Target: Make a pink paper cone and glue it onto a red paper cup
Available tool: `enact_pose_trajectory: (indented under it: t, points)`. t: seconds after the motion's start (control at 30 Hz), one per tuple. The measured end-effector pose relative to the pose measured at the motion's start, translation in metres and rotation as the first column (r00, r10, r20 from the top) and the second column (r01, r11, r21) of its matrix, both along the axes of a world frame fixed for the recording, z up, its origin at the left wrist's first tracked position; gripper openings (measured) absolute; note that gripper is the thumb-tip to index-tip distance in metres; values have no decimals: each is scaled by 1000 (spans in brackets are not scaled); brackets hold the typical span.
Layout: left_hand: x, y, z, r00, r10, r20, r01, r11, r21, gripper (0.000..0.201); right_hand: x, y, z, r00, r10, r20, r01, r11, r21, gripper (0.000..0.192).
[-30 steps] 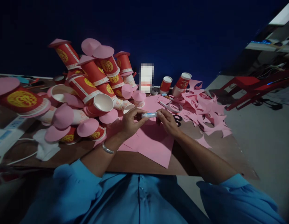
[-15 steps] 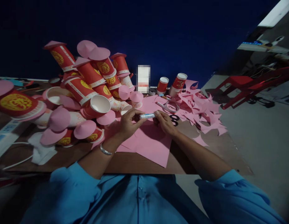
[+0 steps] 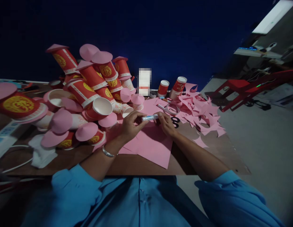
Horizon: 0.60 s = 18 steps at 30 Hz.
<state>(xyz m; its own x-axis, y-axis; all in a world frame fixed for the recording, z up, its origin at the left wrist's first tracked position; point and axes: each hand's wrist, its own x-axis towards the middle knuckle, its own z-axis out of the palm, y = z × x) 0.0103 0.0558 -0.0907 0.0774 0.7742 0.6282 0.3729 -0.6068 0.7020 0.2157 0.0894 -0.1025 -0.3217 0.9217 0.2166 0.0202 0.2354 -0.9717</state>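
A small whitish tube with a blue label, which looks like a glue stick [image 3: 150, 117], lies level between my two hands. My left hand [image 3: 133, 125] is closed on its left end, and the fingers of my right hand [image 3: 165, 124] pinch the right end. Beneath them are overlapping sheets of pink paper [image 3: 158, 151] on the brown table [image 3: 127, 165]. The black handles of a pair of scissors [image 3: 175, 122] show just beyond my right hand. A small cup with a pink cone [image 3: 137, 100] on top stands behind my left hand.
Red and white paper cups with pink cones [image 3: 92, 80] are piled at the left. Two red cups [image 3: 163, 89] stand at the back, near a roll of tape [image 3: 172, 109]. Pink paper offcuts [image 3: 198, 107] heap at the right. A red stool [image 3: 233, 88] stands beyond the table.
The view has shifted slightly, so the things at the right appear a little further left. Both hands keep the same hold on the glue stick.
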Motion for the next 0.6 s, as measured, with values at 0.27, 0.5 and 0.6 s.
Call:
enact_pose_trajectory:
  t: [0.27, 0.5, 0.6]
  points:
    - [-2, 3, -3, 1000, -3, 31, 3, 1000, -14, 11, -1, 3, -3, 997, 37, -68, -41, 998, -57, 63]
    - [-2, 2, -1, 999, 16, 39, -13, 998, -68, 11, -1, 2, 2, 994, 25, -110, -30, 998, -50, 60]
    - [-1, 3, -2, 999, 3, 48, 0, 998, -60, 11, -1, 3, 1, 996, 18, -91, -24, 998, -62, 61]
